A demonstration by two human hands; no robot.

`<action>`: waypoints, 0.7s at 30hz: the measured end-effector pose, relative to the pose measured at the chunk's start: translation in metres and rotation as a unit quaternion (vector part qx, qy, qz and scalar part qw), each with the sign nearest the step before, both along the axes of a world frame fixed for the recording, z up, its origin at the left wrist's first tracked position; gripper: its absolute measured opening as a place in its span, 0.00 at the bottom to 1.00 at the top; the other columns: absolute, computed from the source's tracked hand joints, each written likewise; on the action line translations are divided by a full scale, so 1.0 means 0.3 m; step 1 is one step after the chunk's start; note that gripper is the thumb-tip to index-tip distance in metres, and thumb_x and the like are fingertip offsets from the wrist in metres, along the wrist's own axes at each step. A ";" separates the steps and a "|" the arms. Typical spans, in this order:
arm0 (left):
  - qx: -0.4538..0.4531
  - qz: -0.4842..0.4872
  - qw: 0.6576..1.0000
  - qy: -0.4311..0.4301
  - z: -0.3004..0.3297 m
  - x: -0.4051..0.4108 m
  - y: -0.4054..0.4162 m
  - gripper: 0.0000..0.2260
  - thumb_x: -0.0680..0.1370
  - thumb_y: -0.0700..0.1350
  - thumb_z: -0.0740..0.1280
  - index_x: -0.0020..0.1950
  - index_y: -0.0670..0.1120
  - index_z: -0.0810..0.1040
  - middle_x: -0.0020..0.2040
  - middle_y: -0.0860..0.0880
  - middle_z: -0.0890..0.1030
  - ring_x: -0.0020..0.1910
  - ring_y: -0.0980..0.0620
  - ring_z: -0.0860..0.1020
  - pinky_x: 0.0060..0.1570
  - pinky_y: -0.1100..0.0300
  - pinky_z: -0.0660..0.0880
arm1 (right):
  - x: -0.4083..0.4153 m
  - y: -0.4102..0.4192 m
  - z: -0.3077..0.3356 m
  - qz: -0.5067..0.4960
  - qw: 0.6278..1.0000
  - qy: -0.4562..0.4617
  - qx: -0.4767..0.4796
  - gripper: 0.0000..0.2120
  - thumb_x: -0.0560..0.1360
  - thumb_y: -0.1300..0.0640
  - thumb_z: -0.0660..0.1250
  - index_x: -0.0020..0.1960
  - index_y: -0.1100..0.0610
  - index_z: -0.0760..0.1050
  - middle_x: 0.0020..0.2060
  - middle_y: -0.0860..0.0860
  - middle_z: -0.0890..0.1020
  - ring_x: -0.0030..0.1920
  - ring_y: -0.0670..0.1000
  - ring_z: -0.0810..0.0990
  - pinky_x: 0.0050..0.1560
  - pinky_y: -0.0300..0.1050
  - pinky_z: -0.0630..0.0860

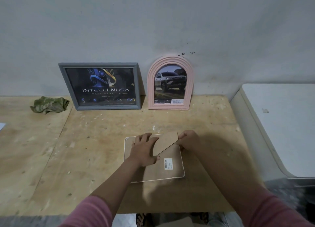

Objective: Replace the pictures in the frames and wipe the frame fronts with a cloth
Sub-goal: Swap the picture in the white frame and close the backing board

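We press our L hand [144, 149] flat on the face-down frame [172, 169] w/ backing stand [167, 141] just right of its fingers, R hand [188, 140] pinching the stand's far corner.

A plain workroom or utility space is suggested: a rough plywood tabletop [102, 141] flecked with paint spots is set against a bare, stained grey wall [170, 22], and a white cabinet-like unit [281, 124] is placed just beside it.
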State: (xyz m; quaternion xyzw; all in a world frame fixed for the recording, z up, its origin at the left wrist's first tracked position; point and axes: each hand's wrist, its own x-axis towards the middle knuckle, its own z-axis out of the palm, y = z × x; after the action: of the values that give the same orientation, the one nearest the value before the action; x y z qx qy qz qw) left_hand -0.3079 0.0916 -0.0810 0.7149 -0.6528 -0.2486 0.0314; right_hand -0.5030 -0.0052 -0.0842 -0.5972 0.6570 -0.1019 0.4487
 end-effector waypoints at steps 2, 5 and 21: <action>-0.006 0.008 1.000 0.015 -0.002 -0.007 0.002 0.34 0.67 0.57 0.71 0.70 0.58 0.64 0.74 0.52 0.59 0.70 0.44 0.56 0.68 0.40 0.59 | 0.011 0.031 -0.002 -0.038 0.999 0.008 -0.032 0.08 0.62 0.64 0.72 0.30 0.55 0.75 0.36 0.54 0.82 0.39 0.55 0.82 0.42 0.48 0.80; 0.028 0.080 0.989 0.121 0.017 -0.014 -0.008 0.27 0.64 0.49 0.75 0.60 0.58 0.68 0.66 0.55 0.61 0.67 0.47 0.56 0.69 0.39 0.54 | 0.024 0.058 -0.006 -0.062 0.996 0.021 -0.060 0.11 0.65 0.62 0.73 0.29 0.53 0.74 0.36 0.52 0.81 0.40 0.52 0.80 0.43 0.43 0.76; 0.039 0.075 0.980 0.178 0.004 0.037 -0.015 0.25 0.56 0.55 0.73 0.49 0.50 0.71 0.67 0.51 0.63 0.68 0.47 0.60 0.70 0.44 0.57 | 0.067 0.015 0.018 -0.016 0.993 0.114 -0.005 0.14 0.71 0.53 0.69 0.49 0.63 0.75 0.48 0.58 0.81 0.50 0.58 0.80 0.47 0.46 0.77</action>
State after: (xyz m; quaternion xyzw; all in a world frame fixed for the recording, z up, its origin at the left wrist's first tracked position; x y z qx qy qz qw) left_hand -0.2968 0.0871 -0.0796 0.7070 -0.5707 -0.3942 0.1378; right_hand -0.4830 -0.0006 -0.0789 -0.5966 0.7128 -0.0436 0.3662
